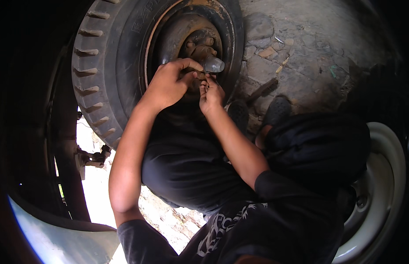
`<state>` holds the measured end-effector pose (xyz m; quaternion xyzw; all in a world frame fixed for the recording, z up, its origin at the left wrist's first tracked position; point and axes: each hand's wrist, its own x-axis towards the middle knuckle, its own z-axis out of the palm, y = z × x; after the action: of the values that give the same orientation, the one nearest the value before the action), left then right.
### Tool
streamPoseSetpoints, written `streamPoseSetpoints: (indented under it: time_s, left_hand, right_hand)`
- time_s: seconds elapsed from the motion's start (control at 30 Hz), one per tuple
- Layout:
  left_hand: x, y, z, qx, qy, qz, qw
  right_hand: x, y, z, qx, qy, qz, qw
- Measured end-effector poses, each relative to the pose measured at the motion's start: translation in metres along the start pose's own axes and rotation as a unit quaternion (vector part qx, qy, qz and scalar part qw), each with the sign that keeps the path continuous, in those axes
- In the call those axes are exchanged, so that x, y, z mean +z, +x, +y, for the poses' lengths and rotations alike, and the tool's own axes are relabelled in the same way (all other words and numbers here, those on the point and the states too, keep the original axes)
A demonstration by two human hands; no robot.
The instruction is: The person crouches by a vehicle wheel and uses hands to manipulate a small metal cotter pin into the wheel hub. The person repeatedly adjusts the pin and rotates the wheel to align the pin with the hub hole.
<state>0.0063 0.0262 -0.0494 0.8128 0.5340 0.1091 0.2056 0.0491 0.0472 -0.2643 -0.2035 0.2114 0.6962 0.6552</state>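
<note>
A large black tyre [125,57] with a deep-ribbed tread stands in front of me on a rusty wheel rim [151,35]. My left hand [169,83] reaches over the lower part of the wheel's centre, its index finger and thumb curled toward each other. Close beside it, my right hand [211,93] is closed in a pinch. Both sets of fingertips nearly meet; whatever small piece lies between them is too small to make out. Just above the fingertips is a pale grey, rounded cap-like piece [214,64]. Behind it shows the rusty wheel hub [200,46], with its lower part hidden by my hands.
Cracked stone ground [319,53] lies to the right, with small scraps and a dark brush-like tool [262,89]. My dark shoe [278,108] rests near it. A pale wheel rim [389,154] stands at the right edge. Dark metal parts [96,157] protrude at the left.
</note>
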Motion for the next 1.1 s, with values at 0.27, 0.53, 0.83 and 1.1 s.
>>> streamPoseSetpoints:
  time_s: [0.27, 0.53, 0.83, 1.1]
  left_hand:
    - [-0.005, 0.004, 0.006, -0.017, 0.002, -0.014, 1.0]
    - [-0.004, 0.005, -0.001, -0.006, -0.034, -0.018, 0.999]
    - [-0.005, 0.004, 0.006, -0.012, 0.014, -0.017, 1.0]
    - [-0.004, 0.003, 0.005, -0.008, -0.002, -0.014, 1.0]
  right_hand:
    - [0.005, -0.007, 0.0, -0.008, -0.025, -0.01, 1.0]
    - [0.004, -0.006, 0.0, 0.0, -0.036, -0.029, 0.999]
    - [0.006, 0.002, -0.001, -0.01, -0.004, 0.001, 1.0]
    - [0.003, -0.003, -0.001, -0.014, -0.027, -0.009, 0.999]
